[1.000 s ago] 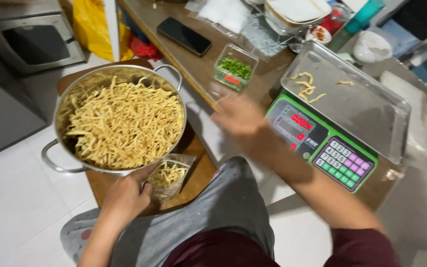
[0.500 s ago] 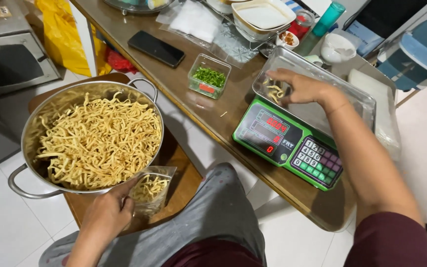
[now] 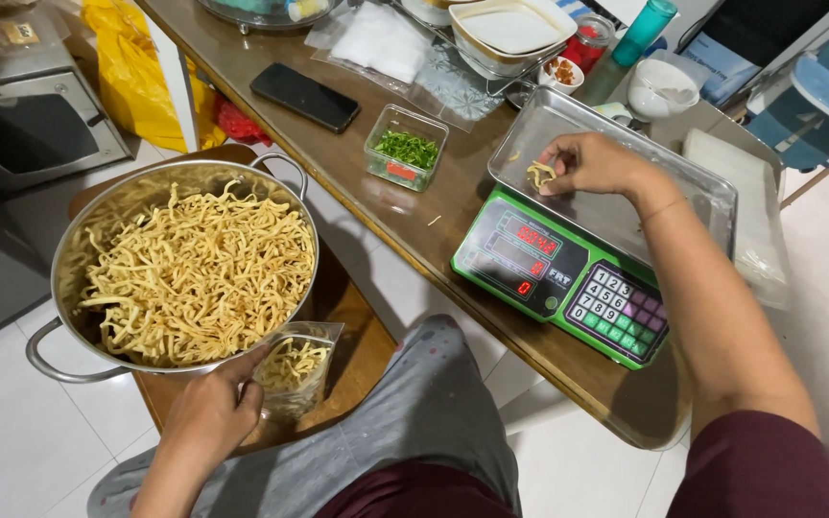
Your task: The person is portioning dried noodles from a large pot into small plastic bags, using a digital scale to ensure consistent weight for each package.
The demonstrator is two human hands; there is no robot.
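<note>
Head view: I look down over both of my hands, a low stool on the left and a long table on the right.
Big steel pot (image 3: 98, 259): sits on the wooden stool (image 3: 357, 336), heaped with pale fried strips (image 3: 199, 278), close enough for me to draw from.
Left hand (image 3: 213, 408): wrapped around the clear plastic bag (image 3: 295, 374), gripping it just beside the pot rim; I judge this keeps the mouth open and upright.
Bag contents: a small amount of the same strips, well short of full.
Phone (image 3: 304, 96): flat on the table (image 3: 434, 240), apart from the food.
Small clear tub (image 3: 405, 149): chopped green herbs inside, standing near the scale.
Green scale (image 3: 558, 278): at the table edge, display lit, metal tray (image 3: 664, 192) on top.
Right hand (image 3: 602, 163): over the tray, fingertips pinched on a small clump of strips (image 3: 539, 175) at the tray's left end.
Far table: white dishes (image 3: 510, 29) and a bowl (image 3: 659, 91), contents unclear.
</note>
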